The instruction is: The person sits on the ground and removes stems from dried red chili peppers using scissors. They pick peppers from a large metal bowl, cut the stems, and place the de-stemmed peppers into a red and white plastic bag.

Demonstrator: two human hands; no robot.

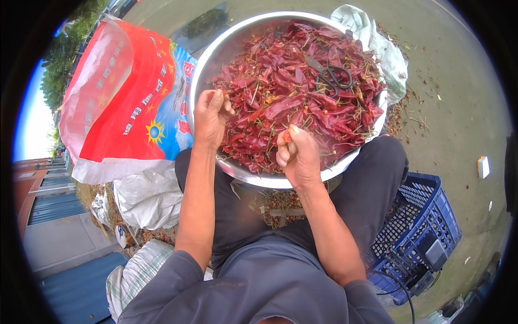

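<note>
A wide metal basin (208,47) in front of me is heaped with dried red chili peppers (280,110), many with their stems on. Over the left side of the heap, my left hand (211,116) is closed in a pinch; a small orange-red bit shows by its fingertips, too small to make out. My right hand (298,155), nearer the basin's front edge, pinches a small piece of dried red chili (286,136) between thumb and fingers. Black-handled scissors (330,75) lie on top of the peppers at the far right, touched by neither hand.
A red and blue printed sack (127,102) stands open left of the basin, with white sacks (148,200) below it. A pale sack (377,46) lies behind the basin's right rim. To my right sits a blue plastic crate (426,216). Stem scraps litter the ground.
</note>
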